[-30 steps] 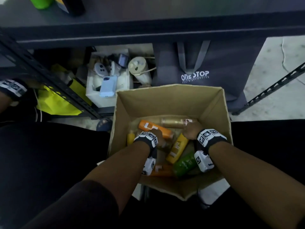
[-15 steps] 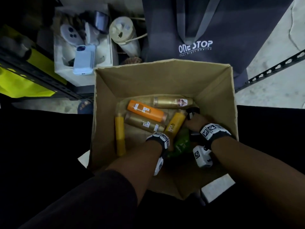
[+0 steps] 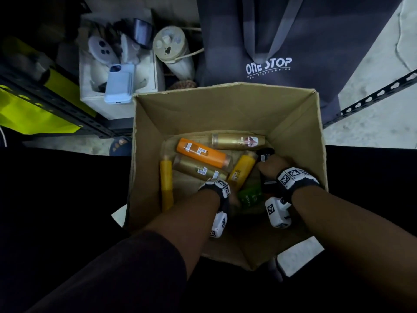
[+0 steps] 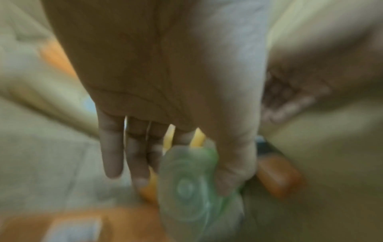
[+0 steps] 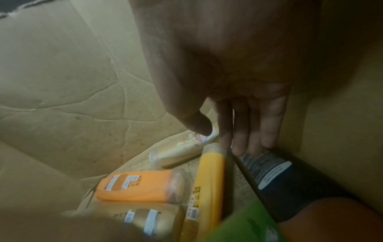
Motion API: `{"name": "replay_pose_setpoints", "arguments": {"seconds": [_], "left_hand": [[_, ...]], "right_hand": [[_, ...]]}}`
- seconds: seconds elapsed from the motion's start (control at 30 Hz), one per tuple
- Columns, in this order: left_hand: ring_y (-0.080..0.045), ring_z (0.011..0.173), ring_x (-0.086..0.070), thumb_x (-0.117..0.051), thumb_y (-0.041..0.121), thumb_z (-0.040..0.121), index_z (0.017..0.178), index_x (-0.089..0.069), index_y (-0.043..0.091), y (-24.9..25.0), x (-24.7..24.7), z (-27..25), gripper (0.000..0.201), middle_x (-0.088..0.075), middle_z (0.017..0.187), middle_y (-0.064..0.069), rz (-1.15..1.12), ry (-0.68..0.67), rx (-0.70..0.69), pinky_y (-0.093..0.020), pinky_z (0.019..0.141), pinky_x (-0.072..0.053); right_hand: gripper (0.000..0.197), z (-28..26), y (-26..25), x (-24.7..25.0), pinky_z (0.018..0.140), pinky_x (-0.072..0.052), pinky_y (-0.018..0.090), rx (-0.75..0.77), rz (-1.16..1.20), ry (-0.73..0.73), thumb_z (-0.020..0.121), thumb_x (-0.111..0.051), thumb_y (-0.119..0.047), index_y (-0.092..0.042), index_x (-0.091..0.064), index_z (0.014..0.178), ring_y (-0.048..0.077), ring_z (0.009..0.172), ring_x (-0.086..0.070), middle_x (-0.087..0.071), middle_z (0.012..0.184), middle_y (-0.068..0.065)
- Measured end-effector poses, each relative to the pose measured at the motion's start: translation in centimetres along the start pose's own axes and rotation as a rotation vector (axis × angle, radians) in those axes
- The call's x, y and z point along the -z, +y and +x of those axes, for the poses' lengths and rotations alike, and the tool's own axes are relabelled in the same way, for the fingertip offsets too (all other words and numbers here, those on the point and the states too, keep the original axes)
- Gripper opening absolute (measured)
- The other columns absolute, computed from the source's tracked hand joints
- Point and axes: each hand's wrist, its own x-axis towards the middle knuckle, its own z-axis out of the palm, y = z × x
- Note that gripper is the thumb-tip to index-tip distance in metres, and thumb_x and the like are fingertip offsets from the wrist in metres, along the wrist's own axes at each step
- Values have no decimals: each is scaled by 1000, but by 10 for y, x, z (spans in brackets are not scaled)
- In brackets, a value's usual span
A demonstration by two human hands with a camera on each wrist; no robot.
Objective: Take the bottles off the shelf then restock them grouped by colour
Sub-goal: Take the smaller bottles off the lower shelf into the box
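- Left hand grips green bottle at its base end, thumb on one side, index finger behind it, other fingers straight; blurred, exact wrap unclear.
- Right hand loose, fingers straight, tips at black bottle by box wall; nothing held.
- Just beside left grip: yellow bottle, gold bottle lying flat.
- Beyond: orange bottle, second gold bottle at far end of cardboard box.
- Left of the grip: slim yellow bottle along wall.
- Handling guess: rigid smooth plastic, likely light, slippery; grab mid-body, not cap.
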Motion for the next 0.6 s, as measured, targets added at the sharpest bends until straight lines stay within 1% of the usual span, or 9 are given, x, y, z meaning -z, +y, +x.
{"name": "replay_pose_setpoints", "arguments": {"seconds": [0.07, 0.13, 0.23, 0.27, 0.33, 0.4, 0.43, 0.5, 0.6], "left_hand": [[-32, 133, -52, -62, 50, 99, 152, -44, 15, -8, 11, -2, 67, -49, 151, -13, -130, 59, 27, -41, 111, -44], [-33, 124, -58, -66, 57, 93, 148, -51, 15, -15, 27, -6, 70, -57, 143, -11, -257, 155, 30, -42, 106, -48], [-28, 119, -60, -68, 54, 91, 139, -60, 17, -19, 57, -19, 61, -61, 133, -7, -362, 262, -35, -20, 86, -52], [-24, 115, -62, -70, 51, 91, 128, -68, 20, -18, 64, -25, 48, -66, 126, -3, -369, 284, -50, -15, 75, -50], [-17, 92, -66, -77, 52, 83, 92, -72, 27, -20, 73, -34, 27, -69, 97, 6, -424, 326, -12, -21, 57, -46], [-11, 76, -66, -81, 53, 73, 80, -66, 27, -27, 81, -44, 31, -67, 85, 8, -507, 385, 6, -22, 48, -48], [-12, 77, -69, -83, 50, 70, 83, -67, 26, -31, 84, -49, 32, -70, 90, 4, -575, 405, 7, -24, 49, -55], [-21, 85, -73, -84, 42, 70, 98, -69, 21, -38, 90, -56, 38, -71, 104, -5, -693, 427, 2, -36, 65, -65], [-26, 103, -70, -84, 45, 69, 126, -64, 14, -42, 94, -59, 67, -66, 123, -8, -652, 516, 69, -43, 84, -63]], "right_hand": [[33, -3, -3, -1, 80, -40, 29, 6, 18, 19, 103, -52, -25, -3, -60, 126, 34, 121, -59, -61, 133, 19], [35, -7, -6, -4, 81, -44, 30, 3, 24, 33, 101, -54, -23, -2, -60, 129, 33, 121, -59, -61, 134, 19], [44, -8, -8, -7, 95, -48, 33, 33, 34, 43, 102, -56, -23, 0, -54, 139, 35, 128, -57, -58, 141, 20], [49, -7, -8, -8, 98, -47, 34, 37, 52, 34, 102, -56, -23, 1, -49, 144, 36, 130, -55, -55, 145, 21], [54, -7, -5, -9, 103, -44, 36, 27, 58, -19, 104, -54, -22, 0, -39, 151, 37, 135, -50, -48, 151, 23], [49, -7, -3, -11, 109, -42, 38, 42, 37, -56, 105, -52, -23, 0, -44, 148, 37, 136, -49, -48, 151, 23], [48, -8, -3, -13, 109, -42, 39, 48, 46, -53, 104, -54, -24, 0, -47, 146, 37, 135, -50, -49, 149, 24], [46, -10, -3, -15, 105, -43, 37, 51, 52, -55, 104, -53, -25, 1, -51, 142, 36, 133, -52, -52, 146, 24], [41, -9, -5, -16, 105, -45, 35, 57, 61, -68, 104, -47, -21, 3, -57, 136, 34, 129, -56, -57, 140, 23]]}}
